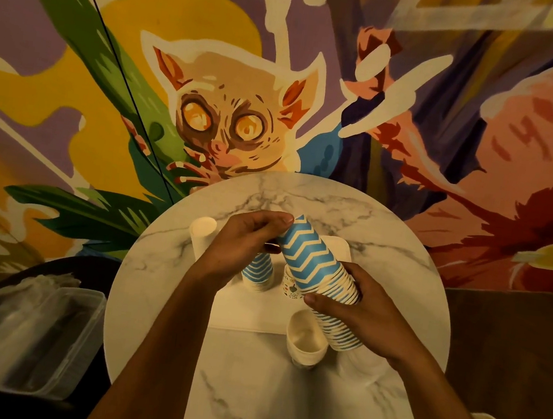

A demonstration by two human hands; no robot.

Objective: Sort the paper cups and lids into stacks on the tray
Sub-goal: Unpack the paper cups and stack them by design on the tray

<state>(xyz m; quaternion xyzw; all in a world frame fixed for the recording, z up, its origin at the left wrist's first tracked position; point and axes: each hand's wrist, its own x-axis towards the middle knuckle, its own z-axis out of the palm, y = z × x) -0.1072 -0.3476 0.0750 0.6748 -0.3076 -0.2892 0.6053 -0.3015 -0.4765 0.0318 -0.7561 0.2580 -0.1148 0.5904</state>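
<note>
**Head view: consolidating the blue cups.** A long stack of blue chevron paper cups (314, 262) is held above the tray (242, 312), tilted so that its closed end points far and its rims point near and right.

- **Right hand (367, 309).** It wraps its fingers and thumb round the rim end and bears the weight.
- **Left hand (240, 243).** It pinches the far, closed end with curled fingertips. This grip probably steadies the column so that the nested cups neither slide apart nor bend.
- **Why two hands.** A stack of this length would likely sag or shed cups if carried at one end only.

Below the long stack, a short stack of blue chevron cups (257, 271) stands mouth-down on the tray. It is the probable destination, since like goes with like. Just right of it stands a printed cup (290, 286), partly hidden by the held stack.

Nested cream cups (304, 341) lie at the tray's near edge with the mouth facing the camera, and a single cream cup (202, 230) stands at the far left. Lids cannot be identified with certainty.

The tray rests on a round marble table (280, 409). A clear plastic container (31, 326) sits off the table to the near left, and a painted mural (230, 118) fills the far wall.
</note>
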